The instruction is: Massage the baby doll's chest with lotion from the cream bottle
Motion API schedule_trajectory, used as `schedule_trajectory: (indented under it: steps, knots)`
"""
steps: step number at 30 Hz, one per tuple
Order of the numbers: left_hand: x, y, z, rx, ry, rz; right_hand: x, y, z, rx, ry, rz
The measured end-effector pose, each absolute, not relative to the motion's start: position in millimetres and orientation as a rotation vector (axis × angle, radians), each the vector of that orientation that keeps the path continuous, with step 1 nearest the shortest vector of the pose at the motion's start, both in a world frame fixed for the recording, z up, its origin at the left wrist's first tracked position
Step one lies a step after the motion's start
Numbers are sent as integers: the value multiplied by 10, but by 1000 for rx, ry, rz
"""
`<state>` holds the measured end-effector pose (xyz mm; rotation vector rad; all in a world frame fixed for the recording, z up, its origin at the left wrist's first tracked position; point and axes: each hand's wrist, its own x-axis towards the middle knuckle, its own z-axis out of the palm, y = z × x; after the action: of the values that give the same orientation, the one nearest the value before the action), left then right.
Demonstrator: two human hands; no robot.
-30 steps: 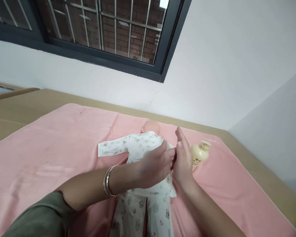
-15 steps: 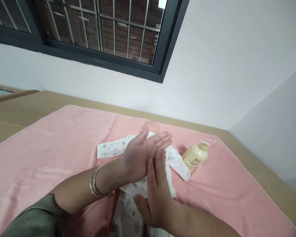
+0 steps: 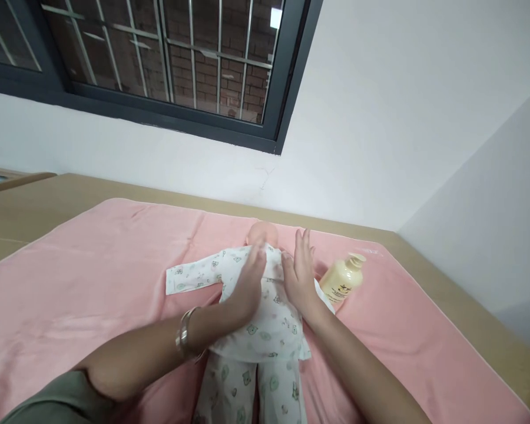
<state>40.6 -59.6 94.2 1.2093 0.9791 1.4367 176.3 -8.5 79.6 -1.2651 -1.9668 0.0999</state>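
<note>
A baby doll (image 3: 263, 233) lies on a pink mat (image 3: 92, 282), dressed in a white patterned top (image 3: 271, 318) and matching trousers (image 3: 271, 386). Over its chest, my left hand (image 3: 248, 285) is held on edge with fingers stretched, slightly blurred. Facing it with a gap between, my right hand (image 3: 300, 274) has its fingers pointing up and thumb apart. Neither hand holds anything. Bracelets (image 3: 184, 331) circle my left wrist. Just right of the doll's sleeve, a pale yellow pump bottle (image 3: 343, 279) lies tilted on the mat.
The mat covers a wooden surface (image 3: 79, 191) that runs along a white wall (image 3: 357, 118). Above it is a dark-framed window (image 3: 265, 132) with metal bars behind the glass.
My hands were touching, the right fingers against the left palm. Now they are apart and turned palm to palm over the doll. The view has shifted slightly, showing more of the doll's top.
</note>
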Motion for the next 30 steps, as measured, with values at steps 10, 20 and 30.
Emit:
schedule_trajectory:
  steps: [10, 20, 30]
  knots:
    - [352, 54, 419, 1195, 1408, 1840, 1535, -294, 571, -1366, -2496, -72]
    - [404, 4, 355, 1233, 1338, 1932, 1522, -203, 570, -1346, -2499, -101]
    - [366, -95, 302, 1358, 1335, 1803, 1550, 70, 662, -1540, -2356, 12]
